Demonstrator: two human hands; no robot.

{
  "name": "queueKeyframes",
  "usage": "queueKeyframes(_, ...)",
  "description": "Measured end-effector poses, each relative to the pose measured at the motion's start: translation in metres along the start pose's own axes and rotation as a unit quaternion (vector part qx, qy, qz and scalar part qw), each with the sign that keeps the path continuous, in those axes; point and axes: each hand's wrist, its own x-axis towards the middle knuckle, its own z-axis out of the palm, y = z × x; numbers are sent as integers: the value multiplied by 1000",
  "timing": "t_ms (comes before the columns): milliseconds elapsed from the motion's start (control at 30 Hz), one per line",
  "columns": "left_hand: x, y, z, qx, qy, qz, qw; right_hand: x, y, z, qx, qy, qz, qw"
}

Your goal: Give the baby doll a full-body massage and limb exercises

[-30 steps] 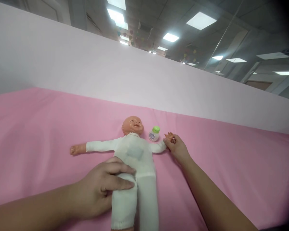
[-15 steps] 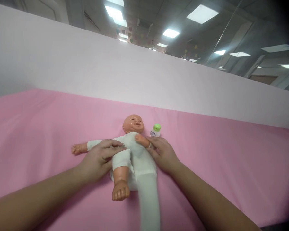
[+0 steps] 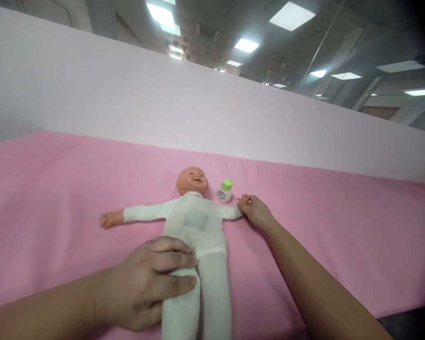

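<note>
No legible text anywhere. Small bottle (image 3: 224, 191) with green cap, beside the doll's head (image 3: 191, 181): white label carries a bluish printed patch, possibly a logo or wording, too small and blurred to read. No numbers, brands or signs elsewhere.

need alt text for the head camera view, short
A baby doll in white clothes lies face up on a pink sheet; the left hand grips its leg and the right hand holds its outstretched hand. A small green-capped bottle stands beside its head.
</note>
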Motion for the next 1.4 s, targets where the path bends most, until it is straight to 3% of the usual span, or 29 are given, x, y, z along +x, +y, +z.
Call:
queueKeyframes(133,-3,-9,2,17,45,-19,999,-3,-5,0,-22,5,-5,1000)
queueKeyframes(233,-7,-26,1,32,93,-97,990,-13,-18,9,2,29,-43,999)
queueKeyframes(333,-9,-43,-2,16,92,-211,973,-32,-37,22,18,11,-148,989)
queueKeyframes(400,-10,-51,-3,-3,76,-272,959,-45,-49,33,-45,-28,-245,968)
queueKeyframes(500,-9,-58,-2,-14,62,-310,949,-61,-62,47,-142,-67,-378,912)
queueKeyframes(567,-9,-60,-1,-9,64,-308,949,-65,-66,52,-160,-78,-398,900)
queueKeyframes(700,-10,-57,1,18,95,-239,966,-58,-61,46,-131,-67,-325,934)
queueKeyframes(833,-5,-40,0,-18,97,-134,986,-43,-47,29,0,-57,-233,971)
queueKeyframes(933,2,-22,-1,-73,66,-80,992,-28,-33,17,99,-48,-183,977)
queueKeyframes(1033,8,-9,-1,-106,26,-63,992,-12,-17,6,73,-8,-88,993)
queueKeyframes(1133,8,-7,0,-106,27,-57,992,-1,-4,-3,5,-8,-9,1000)
queueKeyframes(1233,2,-14,1,-99,39,-67,992,0,-3,-8,-35,-5,10,999)
queueKeyframes(1300,-3,-22,1,-82,57,-97,990,-5,-11,-6,-34,7,0,999)
queueKeyframes(1400,-9,-36,1,-35,83,-197,976,-21,-30,6,20,43,-58,997)
